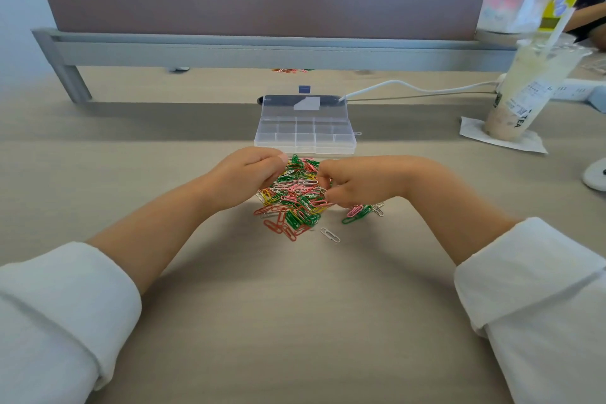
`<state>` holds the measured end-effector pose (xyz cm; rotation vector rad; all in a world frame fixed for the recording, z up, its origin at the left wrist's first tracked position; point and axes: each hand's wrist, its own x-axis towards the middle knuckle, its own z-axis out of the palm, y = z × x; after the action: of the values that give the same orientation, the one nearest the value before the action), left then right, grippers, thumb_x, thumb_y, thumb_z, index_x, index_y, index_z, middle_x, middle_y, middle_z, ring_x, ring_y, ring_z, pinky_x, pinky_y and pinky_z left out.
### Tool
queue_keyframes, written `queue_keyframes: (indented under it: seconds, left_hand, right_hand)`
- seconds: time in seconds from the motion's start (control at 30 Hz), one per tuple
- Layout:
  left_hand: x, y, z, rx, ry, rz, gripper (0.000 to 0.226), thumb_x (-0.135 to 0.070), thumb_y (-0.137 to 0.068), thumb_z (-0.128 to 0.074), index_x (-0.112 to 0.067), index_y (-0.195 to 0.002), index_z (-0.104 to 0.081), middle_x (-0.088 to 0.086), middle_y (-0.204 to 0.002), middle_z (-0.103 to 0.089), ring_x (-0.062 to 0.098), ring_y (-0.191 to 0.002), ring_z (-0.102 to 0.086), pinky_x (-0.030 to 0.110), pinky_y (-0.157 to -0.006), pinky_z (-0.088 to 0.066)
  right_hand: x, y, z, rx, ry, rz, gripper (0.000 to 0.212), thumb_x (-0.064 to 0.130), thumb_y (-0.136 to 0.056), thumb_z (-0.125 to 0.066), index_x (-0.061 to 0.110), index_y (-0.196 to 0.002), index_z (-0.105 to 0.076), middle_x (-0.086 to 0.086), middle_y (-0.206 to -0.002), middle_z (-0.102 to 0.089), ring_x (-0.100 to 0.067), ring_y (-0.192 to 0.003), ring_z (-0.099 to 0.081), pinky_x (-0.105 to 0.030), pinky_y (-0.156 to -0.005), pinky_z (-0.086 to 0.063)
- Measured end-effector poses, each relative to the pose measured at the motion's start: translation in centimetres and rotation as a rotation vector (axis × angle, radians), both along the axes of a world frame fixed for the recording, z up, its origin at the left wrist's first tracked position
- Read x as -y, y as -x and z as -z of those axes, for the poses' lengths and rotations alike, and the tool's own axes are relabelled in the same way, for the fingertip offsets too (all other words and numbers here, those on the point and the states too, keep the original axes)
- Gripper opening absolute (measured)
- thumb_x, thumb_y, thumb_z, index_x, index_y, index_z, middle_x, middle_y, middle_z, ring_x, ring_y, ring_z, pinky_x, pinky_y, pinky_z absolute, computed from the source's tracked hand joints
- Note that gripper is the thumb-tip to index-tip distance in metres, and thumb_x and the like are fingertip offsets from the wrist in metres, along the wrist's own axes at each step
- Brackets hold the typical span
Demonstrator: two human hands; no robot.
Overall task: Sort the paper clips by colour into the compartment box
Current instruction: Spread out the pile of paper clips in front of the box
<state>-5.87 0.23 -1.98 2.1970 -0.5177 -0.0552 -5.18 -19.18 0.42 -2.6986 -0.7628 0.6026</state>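
Note:
A pile of paper clips in green, red, pink, yellow and white lies on the desk just in front of the compartment box. The clear plastic compartment box stands open, its lid tilted back, and its compartments look empty. My left hand is at the pile's left edge with its fingers curled down into the clips; the fingertips are hidden. My right hand is on the pile's right side, thumb and curled fingers pinching at clips there. A single white clip lies apart, nearer to me.
A grey monitor stand spans the back of the desk. At the right stand a plastic drink cup on a napkin, a white cable, a power strip and a white object. Another person's arm shows at the far right.

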Motion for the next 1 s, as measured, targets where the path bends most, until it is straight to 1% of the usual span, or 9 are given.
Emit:
queue_keyframes:
  seconds: [0.07,0.13,0.27,0.47,0.57,0.67,0.83,0.9,1.0]
  left_hand:
    - [0.13,0.03,0.06,-0.017,0.010,0.023,0.045,-0.024,-0.099,-0.037,-0.016,-0.055,-0.032,-0.007,-0.052,-0.028,0.007,-0.049,-0.025,0.028,-0.055,-0.024]
    - [0.15,0.02,0.19,-0.046,0.016,0.036,0.042,-0.026,-0.099,-0.036,-0.015,-0.059,-0.033,-0.004,-0.056,-0.027,0.009,-0.051,-0.023,0.028,-0.055,-0.022]
    - [0.15,-0.11,0.49,-0.069,0.035,0.017,0.040,-0.029,-0.099,-0.037,-0.015,-0.061,-0.034,-0.007,-0.055,-0.027,0.009,-0.051,-0.022,0.029,-0.055,-0.021]
    - [0.23,0.01,0.03,-0.051,0.121,0.011,0.048,-0.019,-0.099,-0.034,-0.016,-0.052,-0.029,-0.008,-0.050,-0.025,0.007,-0.047,-0.023,0.019,-0.051,-0.024]
    - [0.21,0.02,0.01,-0.063,0.103,0.011,0.046,-0.026,-0.095,-0.038,-0.016,-0.052,-0.028,-0.004,-0.052,-0.023,0.009,-0.049,-0.021,0.019,-0.050,-0.023]
    - [0.26,0.03,-0.08,-0.071,0.097,-0.005,0.046,-0.018,-0.099,-0.034,-0.013,-0.053,-0.029,0.001,-0.053,-0.022,0.010,-0.048,-0.021,0.017,-0.048,-0.023]
    - [0.49,-0.01,0.05,-0.043,0.034,-0.073,0.049,-0.020,-0.098,-0.037,-0.013,-0.051,-0.029,0.002,-0.053,-0.023,0.011,-0.048,-0.020,0.019,-0.049,-0.025]
    - [0.64,-0.09,0.25,-0.022,0.018,-0.099,0.050,-0.023,-0.097,-0.039,-0.015,-0.049,-0.028,0.001,-0.053,-0.023,0.013,-0.050,-0.020,0.027,-0.054,-0.022]
    - [0.71,-0.11,0.47,-0.003,0.035,-0.103,0.049,-0.026,-0.098,-0.038,-0.017,-0.051,-0.028,-0.002,-0.052,-0.024,0.013,-0.051,-0.021,0.030,-0.057,-0.021]
  right_hand:
    - [-0.04,0.06,-0.12,-0.029,0.000,0.001,0.012,0.013,-0.093,-0.041,0.015,-0.103,-0.049,0.008,-0.060,-0.046,-0.009,-0.053,-0.039,-0.011,-0.043,-0.031]
    - [-0.10,0.01,-0.19,-0.040,0.020,-0.024,0.015,0.015,-0.095,-0.041,0.020,-0.102,-0.054,0.008,-0.067,-0.049,-0.009,-0.060,-0.044,-0.016,-0.052,-0.035]
    - [-0.19,-0.03,0.18,-0.046,-0.005,-0.034,0.029,0.020,-0.099,-0.039,0.024,-0.072,-0.050,0.008,-0.071,-0.049,-0.007,-0.064,-0.046,-0.018,-0.061,-0.039]
    - [-0.79,-0.05,0.44,0.071,-0.006,-0.018,0.051,0.043,-0.099,-0.032,0.016,-0.057,-0.042,0.005,-0.053,-0.046,-0.010,-0.048,-0.040,-0.020,-0.053,-0.034]
    - [-0.58,0.02,0.34,0.036,0.020,-0.047,0.041,0.036,-0.098,-0.039,0.014,-0.069,-0.058,0.008,-0.055,-0.054,-0.001,-0.045,-0.044,-0.009,-0.051,-0.036]
    - [-0.26,0.13,0.05,0.018,0.066,-0.078,0.024,0.027,-0.097,-0.044,0.019,-0.086,-0.064,0.006,-0.074,-0.058,-0.001,-0.056,-0.047,-0.013,-0.059,-0.038]
    - [-0.32,0.21,0.16,0.031,0.114,-0.115,0.027,0.041,-0.082,-0.065,0.029,-0.062,-0.053,0.012,-0.067,-0.050,-0.003,-0.063,-0.044,-0.021,-0.061,-0.035]
    - [-0.51,0.17,0.34,0.050,0.120,-0.132,0.024,0.039,-0.077,-0.072,0.031,-0.062,-0.056,0.014,-0.068,-0.053,-0.002,-0.065,-0.047,-0.021,-0.062,-0.037]
    - [-0.55,0.04,0.35,0.081,0.099,-0.133,0.015,0.033,-0.076,-0.073,0.025,-0.068,-0.064,0.015,-0.069,-0.055,-0.004,-0.067,-0.048,-0.018,-0.062,-0.037]
